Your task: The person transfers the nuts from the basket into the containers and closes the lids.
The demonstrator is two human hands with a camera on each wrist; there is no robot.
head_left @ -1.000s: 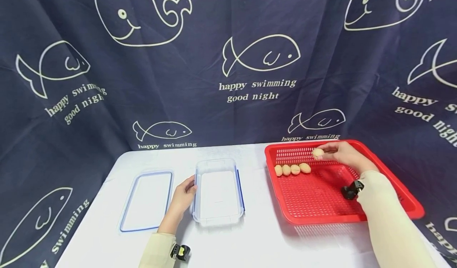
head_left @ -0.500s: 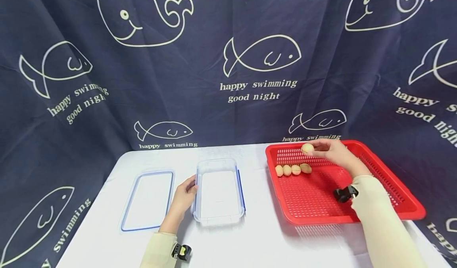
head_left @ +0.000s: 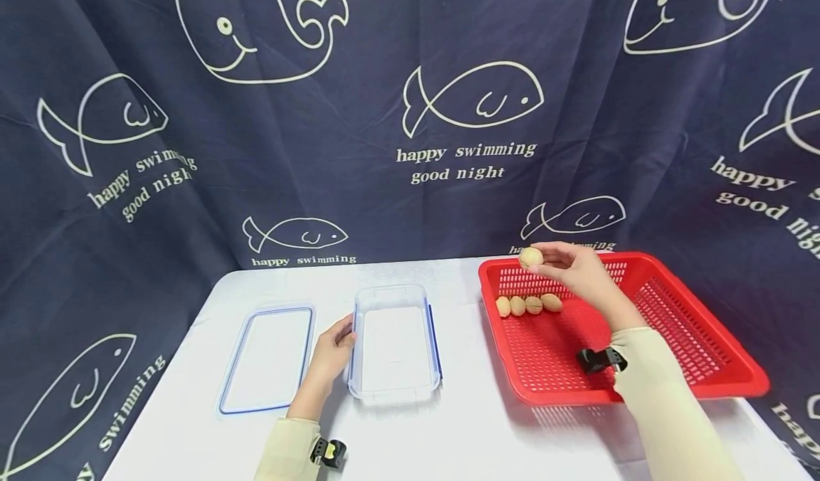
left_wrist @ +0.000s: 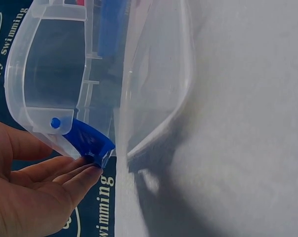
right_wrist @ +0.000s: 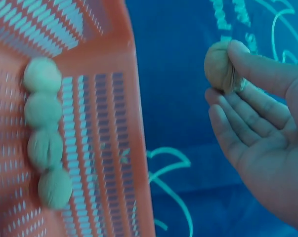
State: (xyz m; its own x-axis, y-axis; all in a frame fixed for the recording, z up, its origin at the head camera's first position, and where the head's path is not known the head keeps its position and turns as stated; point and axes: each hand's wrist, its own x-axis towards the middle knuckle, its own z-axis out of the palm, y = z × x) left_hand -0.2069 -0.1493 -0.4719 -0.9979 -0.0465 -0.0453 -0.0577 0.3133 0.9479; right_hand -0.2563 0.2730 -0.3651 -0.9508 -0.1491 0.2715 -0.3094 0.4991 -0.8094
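Note:
My right hand (head_left: 579, 271) pinches a walnut (head_left: 530, 257) between thumb and fingers, above the back left rim of the red basket (head_left: 570, 398). The right wrist view shows this walnut (right_wrist: 219, 66) at the fingertips, apart from the basket. Several more walnuts (head_left: 534, 304) lie in a row inside the basket, near its back left corner. My left hand (head_left: 332, 353) rests against the left side of a clear plastic box (head_left: 395, 395). In the left wrist view its fairly straight fingers touch a blue latch (left_wrist: 89, 140) on the box wall. No lid covers the box.
A clear lid with a blue seal (head_left: 267, 360) lies flat on the white table (head_left: 461, 424), left of the box. Another blue latch (head_left: 435, 342) hangs on the box's right side. A dark blue curtain (head_left: 371, 196) with fish drawings stands behind the table.
My right hand has moved left and slightly up with the walnut, from inside the basket's back part to above its back left rim. The left hand and the box stay in place.

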